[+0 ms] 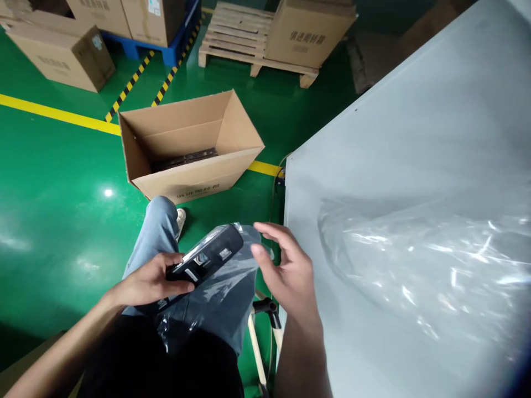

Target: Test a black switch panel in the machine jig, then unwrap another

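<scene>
My left hand [155,279] grips a flat black device [207,255] with small labels on its face, held over my lap. A clear plastic bag [224,293] hangs around and below the device. My right hand [286,271] hovers just to the right of the device with fingers spread, touching or nearly touching the bag's edge; I cannot tell which.
A grey table [415,138] fills the right side, with a heap of clear plastic bags [423,265] on it. An open cardboard box [188,146] holding dark items sits on the green floor ahead. Behind it stand a wooden pallet [244,41] and more cartons [62,52].
</scene>
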The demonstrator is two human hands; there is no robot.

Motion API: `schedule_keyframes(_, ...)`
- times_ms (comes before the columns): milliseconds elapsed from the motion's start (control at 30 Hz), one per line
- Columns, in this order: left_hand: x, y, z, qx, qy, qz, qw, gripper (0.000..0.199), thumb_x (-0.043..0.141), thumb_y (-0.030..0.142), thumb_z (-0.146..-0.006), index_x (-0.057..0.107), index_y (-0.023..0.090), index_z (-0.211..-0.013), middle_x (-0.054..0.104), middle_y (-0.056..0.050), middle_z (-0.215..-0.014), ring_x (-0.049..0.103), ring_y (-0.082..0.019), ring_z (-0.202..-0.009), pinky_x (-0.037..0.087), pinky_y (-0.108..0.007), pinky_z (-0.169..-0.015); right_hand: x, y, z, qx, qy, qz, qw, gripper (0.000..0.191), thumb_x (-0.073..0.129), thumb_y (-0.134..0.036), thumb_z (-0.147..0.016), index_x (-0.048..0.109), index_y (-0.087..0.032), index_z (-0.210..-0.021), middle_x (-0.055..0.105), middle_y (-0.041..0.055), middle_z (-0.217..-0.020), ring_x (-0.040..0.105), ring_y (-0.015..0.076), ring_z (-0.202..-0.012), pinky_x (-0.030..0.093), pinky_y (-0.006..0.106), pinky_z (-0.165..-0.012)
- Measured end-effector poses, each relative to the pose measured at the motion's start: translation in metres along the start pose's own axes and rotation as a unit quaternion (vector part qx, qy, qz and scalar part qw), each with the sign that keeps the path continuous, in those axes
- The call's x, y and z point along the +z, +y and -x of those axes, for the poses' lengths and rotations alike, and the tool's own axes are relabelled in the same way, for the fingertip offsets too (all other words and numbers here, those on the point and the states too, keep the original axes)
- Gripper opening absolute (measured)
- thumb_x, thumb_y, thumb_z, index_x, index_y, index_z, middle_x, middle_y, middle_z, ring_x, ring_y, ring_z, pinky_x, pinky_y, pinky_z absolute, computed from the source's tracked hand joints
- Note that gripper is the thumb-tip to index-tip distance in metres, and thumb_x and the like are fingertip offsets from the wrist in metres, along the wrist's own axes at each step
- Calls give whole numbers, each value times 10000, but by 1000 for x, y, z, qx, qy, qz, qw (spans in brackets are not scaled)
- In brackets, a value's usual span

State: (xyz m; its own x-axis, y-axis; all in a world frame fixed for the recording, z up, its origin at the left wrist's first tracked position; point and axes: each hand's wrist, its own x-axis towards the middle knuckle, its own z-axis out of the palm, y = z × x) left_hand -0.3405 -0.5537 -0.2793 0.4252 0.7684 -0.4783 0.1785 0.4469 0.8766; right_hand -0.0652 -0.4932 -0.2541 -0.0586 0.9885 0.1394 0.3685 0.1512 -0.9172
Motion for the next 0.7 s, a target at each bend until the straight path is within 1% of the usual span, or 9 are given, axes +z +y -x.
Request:
schedule_keyframes(33, 0, 2, 1, -2, -8, -16, 1000, 380, 788, 493, -865, 777, 151, -1030, 715, -32, -890, 589, -179, -765, 484, -257, -676, -1, -7, -5, -15, -45, 12, 999, 180, 724, -393, -936, 752, -276, -1069, 757, 54, -1128, 707, 236, -1057, 565, 407, -954)
schedule_keyframes(67, 0, 3, 2, -3, -14, -32, 999, 375, 779, 482, -872, 778, 156, -1057, 723, -29, -906, 595, -180, -769, 482, -255, -673, -1, -12, -9, -23, -75, 19, 997, 123, 707, -374, -947, 755, -270, -995, 763, 42, -1057, 714, 226, -994, 570, 387, -911)
schedule_keyframes(133, 0, 7, 4, 1, -23, -61, 998, 349, 769, 447, -879, 777, 171, -1091, 741, -19, -932, 613, -182, -784, 482, -251, -680, 0, -18, -16, -23, -86, 19, 996, 145, 670, -352, -972, 725, -255, -880, 745, 17, -910, 700, 198, -854, 561, 347, -823)
schedule_keyframes(200, -1, 12, 5, 6, -42, -93, 995, 313, 759, 420, -881, 777, 183, -1085, 754, -11, -941, 632, -188, -802, 487, -253, -698, 1, -18, -19, -13, -73, 19, 997, 198, 649, -354, -984, 683, -244, -823, 707, 3, -827, 665, 180, -780, 538, 323, -777)
schedule_keyframes(300, -5, 21, 6, -2, -38, -164, 986, 283, 744, 401, -883, 768, 189, -1070, 774, -20, -971, 659, -206, -836, 492, -269, -733, 2, -15, -19, 6, -73, 36, 997, 266, 618, -393, -998, 629, -237, -782, 660, 0, -778, 625, 173, -744, 499, 298, -710)
schedule_keyframes(400, -10, 32, 7, -14, -33, -227, 973, 245, 723, 386, -887, 744, 188, -1030, 762, -15, -916, 643, -194, -777, 463, -274, -692, 1, -15, -19, 20, -86, 73, 993, 303, 576, -433, -1017, 602, -234, -790, 622, -7, -728, 571, 156, -677, 453, 277, -642)
schedule_keyframes(500, -15, 38, 7, -6, -68, -226, 972, 206, 714, 384, -889, 705, 186, -947, 711, 4, -838, 598, -172, -725, 424, -267, -644, -1, -15, -19, 36, -107, 83, 990, 316, 536, -471, -1031, 595, -236, -829, 539, -35, -640, 495, 137, -587, 399, 268, -584)
schedule_keyframes(567, -17, 40, 7, 0, -84, -217, 973, 202, 716, 385, -887, 676, 186, -899, 686, 11, -818, 585, -168, -731, 406, -264, -638, 0, -13, -20, 48, -123, 69, 989, 337, 525, -504, -1031, 593, -238, -836, 510, -41, -617, 476, 139, -573, 384, 271, -570)
schedule_keyframes(700, -19, 39, 6, -1, -88, -221, 971, 205, 711, 384, -884, 647, 189, -864, 646, 23, -776, 554, -156, -708, 367, -266, -620, 2, -5, -19, 56, -124, 44, 990, 379, 548, -542, -1013, 604, -233, -802, 517, -38, -627, 479, 140, -578, 394, 273, -571)
